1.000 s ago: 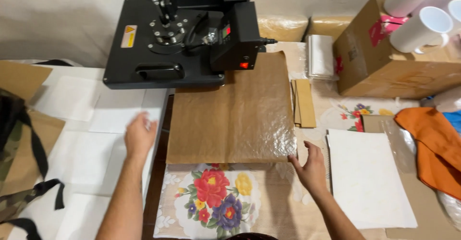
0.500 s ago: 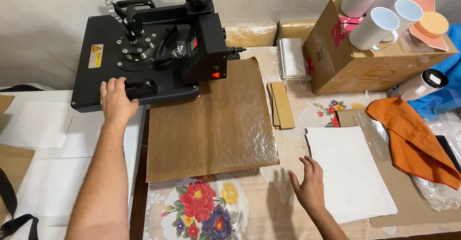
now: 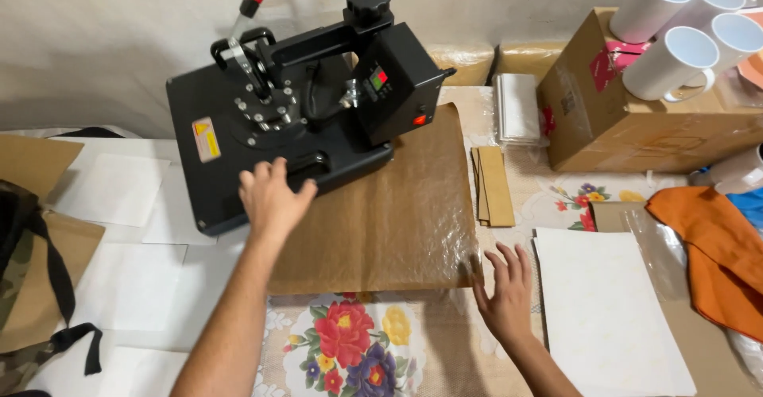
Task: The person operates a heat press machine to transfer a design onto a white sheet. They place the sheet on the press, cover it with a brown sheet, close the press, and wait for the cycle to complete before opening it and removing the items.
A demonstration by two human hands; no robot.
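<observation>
The work table [image 3: 119, 206] carries a floral cloth and several white sheets on its left half. On it stands a black swing-away heat press [image 3: 302, 119], its upper plate swung toward the left, the control box with lit display and red switch facing the right, the red-gripped lever raised at the rear. A brown protective sheet [image 3: 389, 214] lies flat over the lower platen, just beside and partly under the press head; its near right corner is glossy and slightly lifted. At far right a cardboard box [image 3: 628, 119] bears four white mugs [image 3: 675, 59] on their sides. An orange cloth [image 3: 707, 246] lies near the right edge. A white paper sheet [image 3: 604, 309] lies flat, just to the right of the brown sheet. A camouflage bag with black straps [image 3: 32, 286] sits at far left.

Left hand [image 3: 272, 198]: palm down on the near edge of the press plate, fingers slightly spread, gripping nothing. Right hand [image 3: 505, 290]: palm down, fingers spread, at the brown sheet's near right corner, fingertips touching its edge.
</observation>
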